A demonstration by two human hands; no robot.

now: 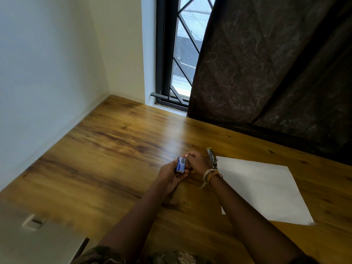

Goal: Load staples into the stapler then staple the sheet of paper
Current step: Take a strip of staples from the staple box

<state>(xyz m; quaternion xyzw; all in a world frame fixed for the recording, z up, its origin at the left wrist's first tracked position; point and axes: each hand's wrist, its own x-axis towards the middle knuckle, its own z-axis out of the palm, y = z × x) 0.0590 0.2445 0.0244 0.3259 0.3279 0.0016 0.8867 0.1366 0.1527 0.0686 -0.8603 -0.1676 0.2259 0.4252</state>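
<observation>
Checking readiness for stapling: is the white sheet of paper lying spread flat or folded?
Spread flat. The white sheet of paper lies unfolded on the wooden table, corners down, no crease showing.

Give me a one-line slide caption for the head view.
Both hands hold a small blue staple box; stapler and paper wait on the table.

No text can be read. The small blue-and-white cardboard staple box (180, 164), held in the left hand (170, 175), carries white lettering and a grey printed picture on its top face, but the print is too small and blurred to make out.
</observation>
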